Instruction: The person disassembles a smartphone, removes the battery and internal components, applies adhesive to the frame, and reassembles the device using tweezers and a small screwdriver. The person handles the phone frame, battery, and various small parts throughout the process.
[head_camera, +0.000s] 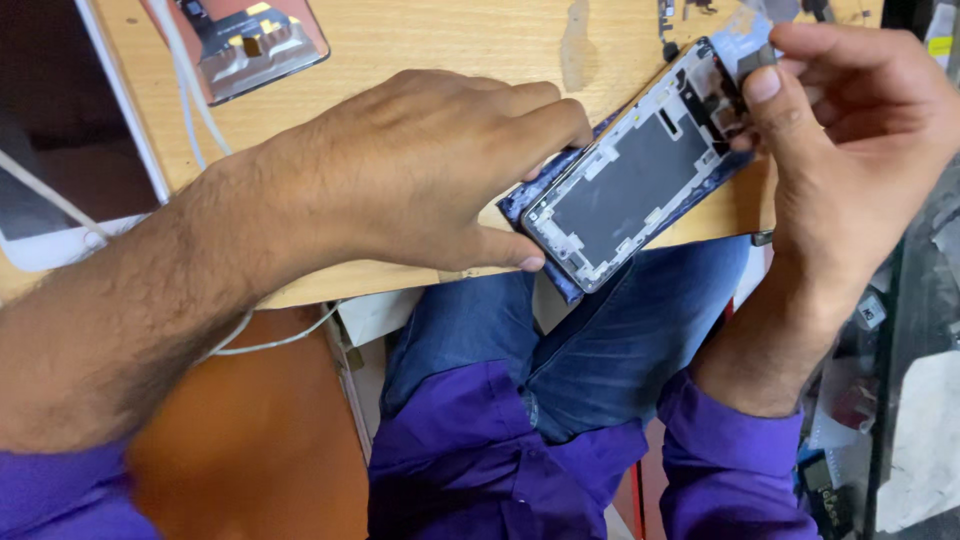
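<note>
An opened phone frame (630, 185) with a grey inner plate and white edges lies tilted on a dark blue patterned case (515, 205) at the wooden table's front edge. My left hand (420, 170) presses down on its lower left end, thumb at the corner. At the phone's upper end, my right hand (850, 150) pinches a small flat grey part (745, 40) between thumb and fingers.
The wooden table (450, 40) carries another dismantled phone (250, 45) at the back left, a white tablet (60, 150) with white cables (190, 110) at the left, and small loose parts (670, 20) at the back right. My blue jeans (560, 340) are below.
</note>
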